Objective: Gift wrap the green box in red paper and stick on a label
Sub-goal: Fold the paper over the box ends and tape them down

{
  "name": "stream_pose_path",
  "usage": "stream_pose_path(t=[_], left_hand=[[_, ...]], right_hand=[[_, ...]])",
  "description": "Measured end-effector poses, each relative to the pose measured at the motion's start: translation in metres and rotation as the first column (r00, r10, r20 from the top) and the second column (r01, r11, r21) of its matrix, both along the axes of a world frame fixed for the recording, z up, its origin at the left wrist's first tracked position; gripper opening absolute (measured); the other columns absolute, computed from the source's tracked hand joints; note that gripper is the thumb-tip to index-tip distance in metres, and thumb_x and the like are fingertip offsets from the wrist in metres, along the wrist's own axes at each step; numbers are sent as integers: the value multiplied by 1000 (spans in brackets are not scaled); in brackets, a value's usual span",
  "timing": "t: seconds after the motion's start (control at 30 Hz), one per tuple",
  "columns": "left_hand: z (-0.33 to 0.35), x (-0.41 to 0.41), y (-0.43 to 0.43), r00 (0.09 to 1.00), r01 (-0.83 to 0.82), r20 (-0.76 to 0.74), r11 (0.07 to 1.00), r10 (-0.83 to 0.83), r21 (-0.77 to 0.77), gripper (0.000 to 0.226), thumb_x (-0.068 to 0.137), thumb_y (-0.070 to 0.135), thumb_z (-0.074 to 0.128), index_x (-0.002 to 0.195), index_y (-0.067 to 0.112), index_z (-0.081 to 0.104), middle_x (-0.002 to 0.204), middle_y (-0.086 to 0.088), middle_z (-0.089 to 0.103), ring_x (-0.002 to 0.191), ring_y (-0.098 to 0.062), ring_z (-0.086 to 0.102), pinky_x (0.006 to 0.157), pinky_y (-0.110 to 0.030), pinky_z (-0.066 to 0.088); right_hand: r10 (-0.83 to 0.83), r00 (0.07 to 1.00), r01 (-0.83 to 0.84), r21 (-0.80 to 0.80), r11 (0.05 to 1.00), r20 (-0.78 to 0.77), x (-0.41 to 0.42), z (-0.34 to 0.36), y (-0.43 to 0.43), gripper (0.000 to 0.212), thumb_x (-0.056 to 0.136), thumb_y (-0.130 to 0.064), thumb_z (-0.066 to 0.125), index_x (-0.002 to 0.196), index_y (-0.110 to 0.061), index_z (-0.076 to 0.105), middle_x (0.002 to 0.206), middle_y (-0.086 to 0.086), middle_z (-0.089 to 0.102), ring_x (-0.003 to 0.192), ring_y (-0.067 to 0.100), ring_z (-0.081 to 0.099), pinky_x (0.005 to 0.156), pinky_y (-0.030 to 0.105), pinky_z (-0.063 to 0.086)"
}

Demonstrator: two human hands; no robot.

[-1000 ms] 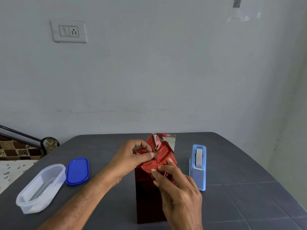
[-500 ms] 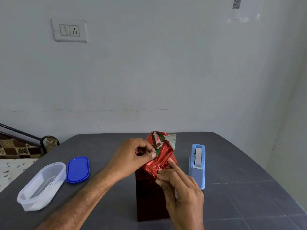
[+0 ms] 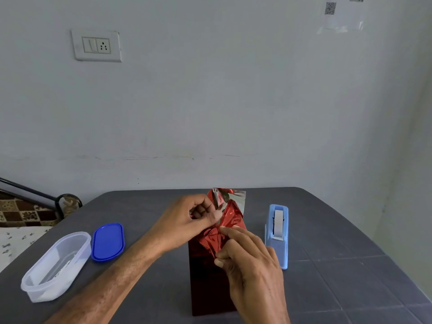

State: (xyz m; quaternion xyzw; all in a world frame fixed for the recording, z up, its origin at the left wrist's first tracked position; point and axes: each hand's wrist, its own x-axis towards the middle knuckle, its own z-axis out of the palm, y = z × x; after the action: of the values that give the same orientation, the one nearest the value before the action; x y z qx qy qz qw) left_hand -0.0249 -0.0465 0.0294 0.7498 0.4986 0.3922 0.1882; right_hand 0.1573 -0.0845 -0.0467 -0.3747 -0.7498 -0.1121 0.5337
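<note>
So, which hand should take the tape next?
Probably the right hand: the tape dispenser stands just beside it, while the left hand, on the far side, pinches the folded paper.

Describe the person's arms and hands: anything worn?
Two bare hands, no gloves. Left hand and right hand show no rings, watch or wristband. The left forearm is bare to the frame edge, no sleeve in view. The right arm is cut off just past the wrist.

No legible words, brands or numbers. QR code (image 3: 330, 8), printed on a paper sheet (image 3: 343, 18) taped to the wall (image 3: 233, 101); too small to decode.
</note>
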Motion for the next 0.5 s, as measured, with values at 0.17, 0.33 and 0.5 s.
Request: stream_pose_path(t=[0.17,0.33,0.5], left_hand=[[5,11,16,985,-106,-141,994,103,-17,56,80,78,64,73,23,70,65,3,67,57,-3,54,60,-29,45],[4,17,30,990,-137,-33,988,135,-77,32,86,46,78,70,19,72,63,6,67,57,-4,54,63,-31,48],[-5,16,29,988,-66,131,993,78,-97,30,86,38,81,71,13,72,61,3,57,58,-7,47,63,-28,41]], right_hand=[[-18,999,18,6,1000,31,-4,3,-5,15,90,-44,61,78,-36,62,122,-21,68,119,7,64,72,33,54],[-48,999,49,-58,997,10,-3,-2,-6,18,78,-33,81,78,-37,63,121,-17,64,86,-3,53,66,28,50],[-49,999,49,-57,997,-11,-2,-4,-6,23,71,-28,85,77,-38,66,120,-18,64,89,-6,39,66,23,45]])
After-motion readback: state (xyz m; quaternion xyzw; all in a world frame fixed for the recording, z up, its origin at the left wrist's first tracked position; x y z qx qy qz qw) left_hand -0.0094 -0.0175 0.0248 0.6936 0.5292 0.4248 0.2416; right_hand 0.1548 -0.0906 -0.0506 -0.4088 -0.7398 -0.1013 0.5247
